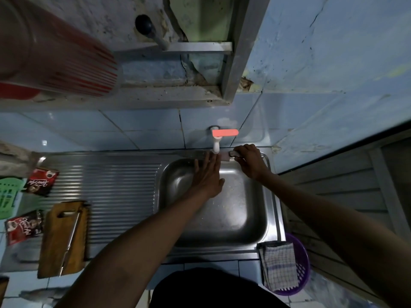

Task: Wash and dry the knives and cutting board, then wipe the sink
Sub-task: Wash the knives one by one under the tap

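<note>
My right hand grips the handle of a long knife, whose blade runs leftward along the back rim of the steel sink, under the white tap with a red lever. With straight fingers, my left hand lies flat against the blade below the spout. On the drainboard at the left lies a wooden cutting board with a second knife on top of it. A checked cloth hangs over the sink's front right corner.
Two red coffee sachets and a green plastic basket lie at the left of the ribbed drainboard. A purple basket stands below the sink at the right. A shelf with a red-striped cup hangs above.
</note>
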